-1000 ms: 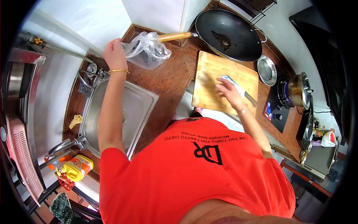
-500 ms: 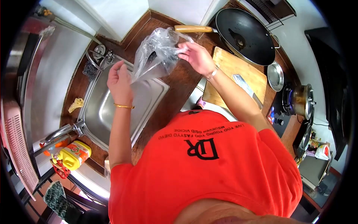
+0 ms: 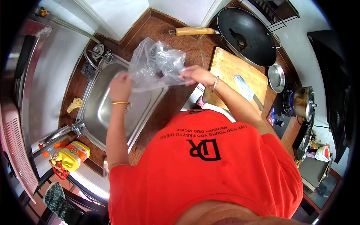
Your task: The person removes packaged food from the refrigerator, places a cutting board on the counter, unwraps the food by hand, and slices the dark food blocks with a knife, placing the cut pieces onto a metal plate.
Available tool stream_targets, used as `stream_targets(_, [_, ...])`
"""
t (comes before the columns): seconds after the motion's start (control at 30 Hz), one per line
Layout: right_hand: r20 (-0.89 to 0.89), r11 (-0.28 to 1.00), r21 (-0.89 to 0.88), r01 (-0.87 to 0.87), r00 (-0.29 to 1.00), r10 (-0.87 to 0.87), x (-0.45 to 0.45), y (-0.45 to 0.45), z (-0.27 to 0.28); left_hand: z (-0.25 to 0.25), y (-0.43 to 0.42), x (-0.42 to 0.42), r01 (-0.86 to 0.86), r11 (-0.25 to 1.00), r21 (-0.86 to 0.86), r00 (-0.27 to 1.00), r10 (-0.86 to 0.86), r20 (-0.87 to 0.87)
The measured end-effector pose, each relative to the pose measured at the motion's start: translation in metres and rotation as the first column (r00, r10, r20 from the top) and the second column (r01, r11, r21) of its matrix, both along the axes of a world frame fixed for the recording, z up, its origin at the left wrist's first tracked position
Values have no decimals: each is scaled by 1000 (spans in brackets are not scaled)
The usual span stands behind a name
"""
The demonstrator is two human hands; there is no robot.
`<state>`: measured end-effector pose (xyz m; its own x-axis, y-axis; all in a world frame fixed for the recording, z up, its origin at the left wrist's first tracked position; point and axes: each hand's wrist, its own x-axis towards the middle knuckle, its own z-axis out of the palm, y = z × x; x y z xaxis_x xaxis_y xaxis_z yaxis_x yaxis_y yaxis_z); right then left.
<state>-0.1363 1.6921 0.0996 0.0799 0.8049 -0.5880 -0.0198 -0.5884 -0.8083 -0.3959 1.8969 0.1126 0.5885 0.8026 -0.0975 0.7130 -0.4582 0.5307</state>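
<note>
A clear plastic bag [image 3: 155, 65] is stretched between my two hands, over the far right corner of the sink [image 3: 99, 112] and the brown counter. My left hand [image 3: 120, 87], with a gold bangle at the wrist, is closed on the bag's left edge above the basin. At the opposite edge my right hand [image 3: 197, 75] pinches the plastic, its fingertips slightly blurred. Something dark shows through the bag, but I cannot tell what it is. To the right of my right hand lies a wooden cutting board [image 3: 221, 67] with a cleaver [image 3: 245, 90] on it.
A black wok [image 3: 247, 35] sits behind the board, its wooden handle pointing left. Beside it are a metal plate [image 3: 276, 77] and a pot [image 3: 303, 102] on a burner. A faucet [image 3: 77, 127], yellow bottle [image 3: 75, 155] and yellowish cloth [image 3: 75, 105] line the sink's left side.
The bag has come down and spread wider between my hands. My right hand has lowered toward me, and my left hand has turned and closed at the bag's edge.
</note>
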Motion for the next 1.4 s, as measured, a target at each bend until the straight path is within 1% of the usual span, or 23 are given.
stream_targets(0.03, [-78, 964, -7, 266, 961, -266, 2, -4, 5, -2, 3, -3, -1, 1000, 0, 1000, 1, -5])
stream_targets(0.07, [-149, 859, -39, 511, 847, -511, 4, -11, 8, 0, 3, -6, -75, 972, -222, 978, 116, 175])
stream_targets(0.1, [-153, 861, -7, 508, 851, -503, 16, -18, -4, 4, 3, -8, -102, 890, -443, 911, 263, 318])
stream_targets(0.13, [-319, 839, 28, 543, 800, -507, 25, -29, -13, 9, 3, -10, -79, 763, -642, 804, 429, 412])
stream_targets(0.2, [-526, 764, 100, 637, 686, -503, 27, -37, 5, 24, 5, -8, 115, 430, -896, 508, 750, 424])
stream_targets(0.23, [-628, 715, 127, 688, 614, -479, 24, -39, 16, 33, 0, -6, 113, 426, -898, 509, 751, 420])
stream_targets(0.27, [-721, 660, 147, 737, 537, -438, 23, -39, 26, 49, -12, 1, 10, 709, -705, 455, 624, 635])
stream_targets(0.3, [-805, 652, 157, 742, 478, -351, 25, -42, 30, 66, -26, 5, -110, 898, -427, 429, 430, 794])
stream_targets(0.33, [-856, 630, 174, 757, 433, -283, 24, -45, 35, 87, -41, 7, -113, 895, -431, 435, 435, 789])
stream_targets(0.4, [-879, 629, 217, 747, 429, -207, 22, -48, 42, 124, -64, 15, 101, 978, -183, 422, 124, 898])
stream_targets(0.43, [-881, 629, 214, 747, 426, -207, 19, -48, 47, 126, -71, 19, 101, 978, -183, 425, 124, 897])
stream_targets(0.5, [-811, 655, 353, 668, 568, -142, 13, -48, 61, 129, -80, 26, 467, 825, -317, 682, -109, 723])
stream_targets(0.57, [-761, 646, 428, 632, 637, -119, 6, -49, 80, 106, -81, 48, 557, 793, -247, 731, -327, 598])
stream_targets(0.6, [-704, 634, 500, 591, 703, -100, 3, -49, 87, 91, -75, 56, 560, 792, -244, 730, -331, 598])
stream_targets(0.67, [-698, 623, 526, 578, 713, -72, -3, -52, 94, 60, -62, 73, 484, 845, -228, 855, -400, 329])
stream_targets(0.77, [-667, 640, 528, 559, 739, -96, -3, -58, 95, 22, -31, 96, 354, 926, -130, 902, -301, 311])
stream_targets(0.83, [-645, 656, 504, 562, 750, -146, -5, -59, 96, 20, -11, 108, 284, 926, 248, 959, -274, -75])
stream_targets(0.93, [-574, 672, 487, 558, 784, -236, -10, -58, 99, 24, 10, 115, 362, 898, 251, 930, -330, -163])
stream_targets(0.97, [-556, 681, 476, 556, 791, -257, -11, -56, 99, 33, 12, 121, 363, 922, 136, 904, -313, -292])
stream_targets(1.1, [-497, 722, 461, 516, 824, -272, -14, -49, 99, 44, 15, 135, 366, 917, 156, 872, -279, -403])
stream_targets(1.2, [-448, 745, 448, 495, 845, -292, -17, -46, 94, 31, 29, 137, 313, 950, 17, 868, -279, -411])
stream_targets(1.27, [-436, 723, 473, 503, 847, -304, -16, -46, 90, 28, 33, 135, 344, 936, 70, 908, -313, -280])
stream_targets(1.4, [-424, 727, 420, 543, 826, -371, -9, -55, 85, 27, 21, 137, 359, 913, 197, 900, -283, -331])
